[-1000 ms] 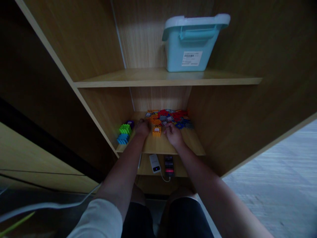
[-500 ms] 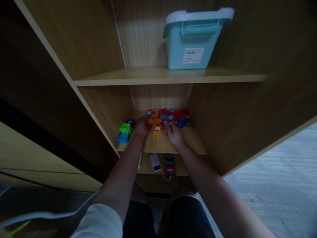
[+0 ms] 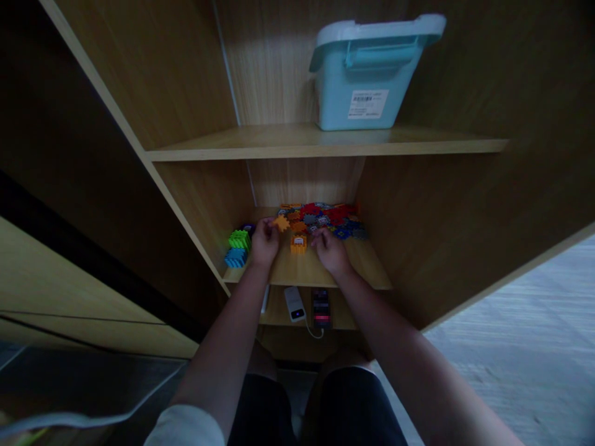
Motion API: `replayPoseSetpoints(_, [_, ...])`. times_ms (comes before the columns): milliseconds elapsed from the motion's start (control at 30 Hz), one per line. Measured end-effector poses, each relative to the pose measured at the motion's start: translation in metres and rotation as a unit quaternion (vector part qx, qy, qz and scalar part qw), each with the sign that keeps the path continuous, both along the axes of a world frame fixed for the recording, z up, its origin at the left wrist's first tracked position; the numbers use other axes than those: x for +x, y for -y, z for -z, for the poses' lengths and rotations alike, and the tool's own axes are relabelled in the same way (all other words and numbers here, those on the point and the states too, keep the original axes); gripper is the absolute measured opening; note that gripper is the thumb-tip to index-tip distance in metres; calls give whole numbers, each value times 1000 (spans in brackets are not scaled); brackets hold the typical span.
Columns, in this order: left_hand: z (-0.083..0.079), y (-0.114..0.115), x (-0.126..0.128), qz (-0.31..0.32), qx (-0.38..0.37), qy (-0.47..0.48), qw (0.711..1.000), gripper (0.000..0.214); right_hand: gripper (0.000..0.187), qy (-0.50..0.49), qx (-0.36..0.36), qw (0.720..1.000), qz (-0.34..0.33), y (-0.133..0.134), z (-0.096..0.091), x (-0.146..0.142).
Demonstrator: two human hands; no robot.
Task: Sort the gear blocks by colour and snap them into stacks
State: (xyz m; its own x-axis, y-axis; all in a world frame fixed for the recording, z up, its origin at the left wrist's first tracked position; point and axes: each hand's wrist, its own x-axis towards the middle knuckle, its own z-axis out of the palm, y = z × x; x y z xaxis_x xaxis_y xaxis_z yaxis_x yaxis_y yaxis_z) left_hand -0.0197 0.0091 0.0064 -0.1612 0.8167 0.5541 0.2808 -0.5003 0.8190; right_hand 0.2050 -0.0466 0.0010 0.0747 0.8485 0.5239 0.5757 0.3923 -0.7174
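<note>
Between the fingers of my left hand point(image 3: 265, 242) is an orange puzzle piece point(image 3: 281, 223) with notched edges, raised a little off the shelf. Just right of it an orange puzzle cube point(image 3: 298, 244) rests on the shelf, with a pale marking on top. My right hand point(image 3: 329, 249) is on the cube's other side, thumb and fingers drawn together; whatever may be between them is too small to make out. Behind both hands lies a pile of loose puzzle pieces point(image 3: 332, 217) in red, blue, grey and orange.
Left of my left hand stand a green cube point(image 3: 240, 240), a blue cube point(image 3: 236, 257) and a dark purple one point(image 3: 249, 229). A lidded teal bin point(image 3: 367, 80) sits on the upper shelf point(image 3: 279, 145). Below are a white power bank point(image 3: 294, 303) and a cabled phone point(image 3: 321, 308).
My left hand has lifted an orange puzzle piece from the pile's left side. My right hand has stayed nearly in place beside the orange cube. The view has shifted slightly.
</note>
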Motion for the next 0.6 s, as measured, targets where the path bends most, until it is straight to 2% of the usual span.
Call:
replayPoseSetpoints(133, [-6, 11, -1, 50, -50, 72, 995, 22, 24, 54, 78, 995, -18, 12, -9, -3])
replayPoseSetpoints(233, [-6, 13, -2, 87, -77, 100, 988, 23, 25, 96, 102, 988, -59, 22, -16, -6])
replayPoseSetpoints(400, [-4, 19, 0, 159, -121, 76, 977, 31, 32, 115, 124, 981, -99, 28, -20, -9])
replayPoseSetpoints(600, [-4, 25, 3, 223, -138, 60, 963, 35, 24, 123, 122, 976, -133, 23, -15, -8])
